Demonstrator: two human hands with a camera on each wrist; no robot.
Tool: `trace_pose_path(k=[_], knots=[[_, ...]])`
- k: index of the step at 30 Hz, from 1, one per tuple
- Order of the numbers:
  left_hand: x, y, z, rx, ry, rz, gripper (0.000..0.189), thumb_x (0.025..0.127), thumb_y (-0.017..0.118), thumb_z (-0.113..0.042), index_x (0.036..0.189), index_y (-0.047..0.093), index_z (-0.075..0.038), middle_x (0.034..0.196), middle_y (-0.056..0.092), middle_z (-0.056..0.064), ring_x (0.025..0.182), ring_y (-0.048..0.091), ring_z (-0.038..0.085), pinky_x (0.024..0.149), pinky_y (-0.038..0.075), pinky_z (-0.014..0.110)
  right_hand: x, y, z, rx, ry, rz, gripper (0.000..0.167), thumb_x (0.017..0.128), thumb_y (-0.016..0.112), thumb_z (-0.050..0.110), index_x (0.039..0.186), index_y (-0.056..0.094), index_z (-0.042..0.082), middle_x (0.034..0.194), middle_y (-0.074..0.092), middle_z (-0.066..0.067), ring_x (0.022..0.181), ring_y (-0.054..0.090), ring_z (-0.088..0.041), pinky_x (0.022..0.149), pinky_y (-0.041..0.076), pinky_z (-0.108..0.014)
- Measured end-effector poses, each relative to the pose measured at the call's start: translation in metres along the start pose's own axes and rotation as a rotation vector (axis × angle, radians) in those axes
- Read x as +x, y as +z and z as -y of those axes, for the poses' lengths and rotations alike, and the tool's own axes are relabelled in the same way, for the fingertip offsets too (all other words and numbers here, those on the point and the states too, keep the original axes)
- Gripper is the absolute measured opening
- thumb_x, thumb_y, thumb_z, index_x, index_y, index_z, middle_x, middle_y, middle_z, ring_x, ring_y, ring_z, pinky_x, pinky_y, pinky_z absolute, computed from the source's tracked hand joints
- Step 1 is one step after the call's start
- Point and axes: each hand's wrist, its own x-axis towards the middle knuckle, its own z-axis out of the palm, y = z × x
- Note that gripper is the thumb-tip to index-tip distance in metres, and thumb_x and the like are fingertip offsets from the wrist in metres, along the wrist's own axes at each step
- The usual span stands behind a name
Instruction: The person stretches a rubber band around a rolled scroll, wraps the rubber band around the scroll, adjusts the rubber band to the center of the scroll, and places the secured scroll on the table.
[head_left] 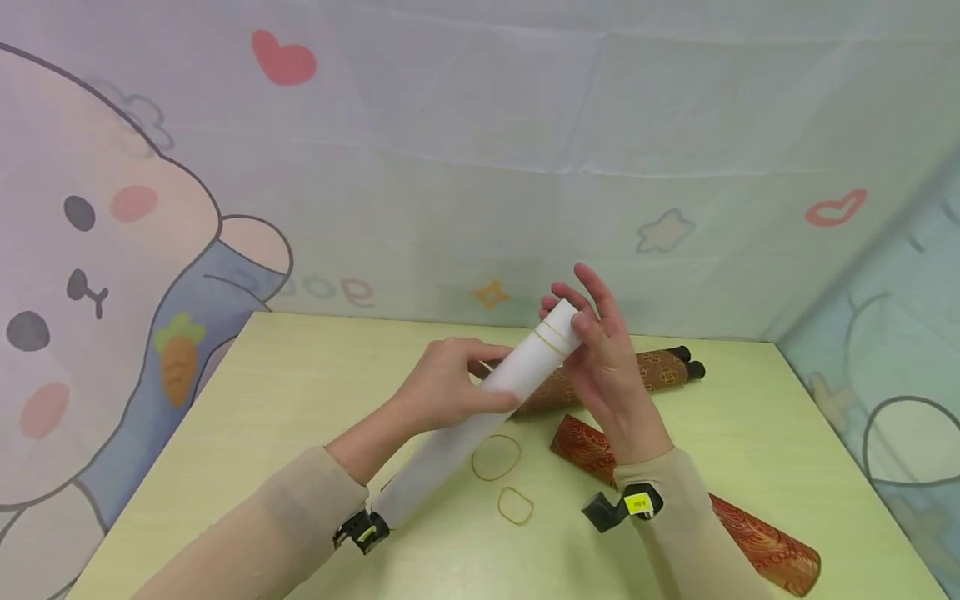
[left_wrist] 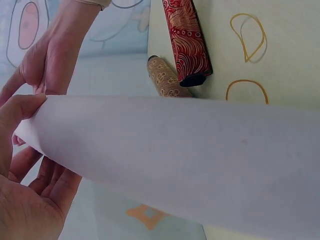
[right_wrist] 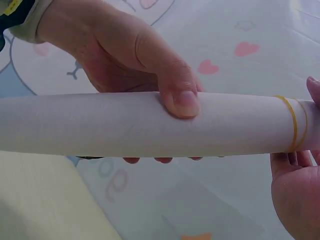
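Note:
A long white roll [head_left: 461,425], apparently paper, slants upward above the table. My left hand [head_left: 450,387] grips it around the middle, thumb in front, as the right wrist view also shows with the left thumb [right_wrist: 182,104] across it. Near its upper end a yellow rubber band [right_wrist: 292,125] circles the roll, seen as two strands. At that end is my right hand [head_left: 611,375]; its thumb touches the rim while the other fingers stand spread behind, loosely bent. Two loose rubber bands, one larger [head_left: 496,457] and one smaller [head_left: 515,506], lie on the table beneath.
Brown patterned rolls [head_left: 660,369] with black ends lie at the back, partly behind my right hand. A red and gold patterned roll [head_left: 772,542] lies beneath my right forearm. A printed cloth [head_left: 450,167] hangs behind the pale yellow table [head_left: 285,400].

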Motion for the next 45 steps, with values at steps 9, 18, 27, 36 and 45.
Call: trace_pose_path(k=[9,18,27,36,45], knots=[[0.000,0.001,0.000,-0.035,-0.040,-0.024,0.051,0.081,0.089,-0.026,0.131,0.079,-0.023,0.107,0.080,0.000,0.087,0.075,0.015,0.065,0.061,0.032,0.003,0.005,-0.008,0.041,0.027,-0.044,0.067,0.089,0.087,0.005,0.147,0.057,0.019,0.118,0.065,-0.008,0.107,0.070,-0.019,0.095,0.058,-0.030],[0.002,0.002,-0.002,-0.051,-0.071,-0.018,0.045,0.082,0.088,-0.027,0.127,0.081,-0.026,0.104,0.079,-0.001,0.085,0.073,0.016,0.066,0.062,0.034,-0.003,0.005,-0.019,-0.012,0.055,-0.023,0.066,0.088,0.089,0.008,0.146,0.058,0.015,0.116,0.067,-0.005,0.107,0.070,-0.017,0.100,0.055,-0.031],[0.001,0.005,0.000,-0.094,-0.088,0.002,0.043,0.082,0.088,-0.025,0.125,0.081,-0.024,0.103,0.079,-0.001,0.085,0.075,0.020,0.065,0.062,0.035,0.005,0.002,-0.007,0.044,0.014,-0.018,0.062,0.090,0.088,0.013,0.144,0.058,0.017,0.119,0.068,-0.007,0.110,0.070,-0.019,0.104,0.055,-0.030],[0.000,0.002,0.000,-0.125,-0.094,0.002,0.046,0.081,0.089,-0.026,0.126,0.081,-0.024,0.104,0.079,0.000,0.086,0.074,0.020,0.067,0.062,0.035,0.008,0.000,-0.011,0.049,0.077,0.029,0.052,0.090,0.088,0.008,0.136,0.066,0.013,0.113,0.066,-0.005,0.102,0.069,-0.017,0.095,0.056,-0.027],[0.001,0.002,0.001,-0.165,-0.092,0.005,0.047,0.083,0.089,-0.025,0.129,0.079,-0.019,0.110,0.078,0.002,0.089,0.074,0.019,0.070,0.063,0.035,0.007,0.004,-0.016,-0.022,0.066,-0.027,0.037,0.094,0.084,0.010,0.128,0.070,0.014,0.109,0.068,-0.006,0.099,0.071,-0.018,0.094,0.057,-0.030]])
